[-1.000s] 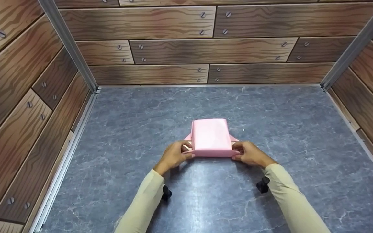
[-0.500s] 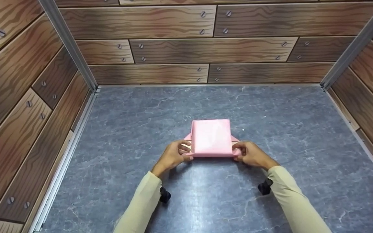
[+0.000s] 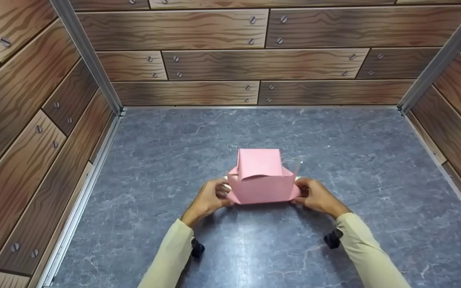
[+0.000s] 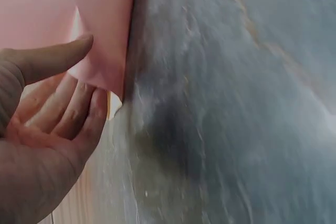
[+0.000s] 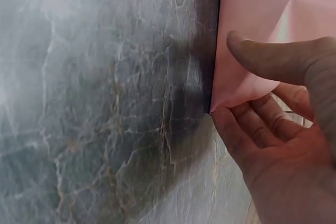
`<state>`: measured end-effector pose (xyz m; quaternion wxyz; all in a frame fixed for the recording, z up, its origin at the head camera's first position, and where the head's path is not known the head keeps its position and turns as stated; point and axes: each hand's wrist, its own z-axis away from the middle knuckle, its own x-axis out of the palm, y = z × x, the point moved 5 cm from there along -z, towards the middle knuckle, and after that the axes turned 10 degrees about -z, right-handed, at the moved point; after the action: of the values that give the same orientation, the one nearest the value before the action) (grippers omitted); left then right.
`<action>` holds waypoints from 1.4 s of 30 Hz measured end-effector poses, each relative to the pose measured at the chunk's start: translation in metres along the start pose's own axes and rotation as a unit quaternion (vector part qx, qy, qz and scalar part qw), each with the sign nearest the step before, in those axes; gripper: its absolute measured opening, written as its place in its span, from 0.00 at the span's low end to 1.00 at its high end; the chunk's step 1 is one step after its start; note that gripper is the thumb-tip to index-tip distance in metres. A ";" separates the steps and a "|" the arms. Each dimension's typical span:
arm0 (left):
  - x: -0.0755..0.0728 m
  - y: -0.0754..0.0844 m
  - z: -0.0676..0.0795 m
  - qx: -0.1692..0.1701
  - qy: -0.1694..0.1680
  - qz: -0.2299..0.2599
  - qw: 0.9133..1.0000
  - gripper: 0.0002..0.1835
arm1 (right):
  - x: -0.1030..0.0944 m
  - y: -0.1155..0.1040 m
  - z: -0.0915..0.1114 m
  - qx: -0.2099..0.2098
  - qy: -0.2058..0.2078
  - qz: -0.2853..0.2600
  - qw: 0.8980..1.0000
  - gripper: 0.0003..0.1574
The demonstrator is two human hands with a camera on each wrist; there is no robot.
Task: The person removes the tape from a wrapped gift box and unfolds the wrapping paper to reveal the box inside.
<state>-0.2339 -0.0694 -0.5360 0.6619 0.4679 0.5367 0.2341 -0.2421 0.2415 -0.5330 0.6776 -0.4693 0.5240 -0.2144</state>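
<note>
A box-shaped parcel (image 3: 259, 162) wrapped in pink paper sits on the grey surface. Its near end shows a loose paper flap (image 3: 262, 191) standing up, with folded points at both sides. My left hand (image 3: 210, 197) pinches the flap's left corner; in the left wrist view the thumb lies on the pink paper (image 4: 100, 3) and the curled fingers are behind it. My right hand (image 3: 317, 196) pinches the right corner, and the right wrist view has its thumb over the pink paper (image 5: 247, 3), fingers behind. Whatever is inside the wrapping is mostly hidden.
The grey marbled surface (image 3: 166, 144) is bounded by wood-patterned panels (image 3: 210, 64) at the back and both sides. Metal rails (image 3: 86, 52) run along the corners. A thin translucent strip (image 3: 297, 166) stands up at the parcel's right side.
The near-side paper has come away from the box end and now stands up as a flap. Both hands have moved slightly apart and nearer to me, still holding its corners.
</note>
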 end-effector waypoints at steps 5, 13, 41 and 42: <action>0.004 -0.001 0.009 0.056 -0.030 -0.036 0.997 0.14 | 0.003 0.001 0.008 -0.014 -0.010 -0.001 1.000 0.12; 0.004 -0.002 0.020 0.021 -0.057 -0.109 0.992 0.15 | 0.003 0.000 0.018 -0.051 -0.011 0.020 0.998 0.12; 0.018 0.033 0.020 0.140 -0.016 -0.304 0.942 0.14 | 0.020 -0.023 0.023 -0.121 -0.018 0.147 0.982 0.09; 0.017 0.036 0.018 0.145 -0.004 -0.301 0.942 0.13 | 0.022 -0.024 0.021 -0.120 -0.018 0.148 0.982 0.10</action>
<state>-0.2049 -0.0460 -0.5137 0.6285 0.3765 0.6781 -0.0584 -0.2101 0.2225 -0.5235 0.6500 -0.4685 0.5970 -0.0387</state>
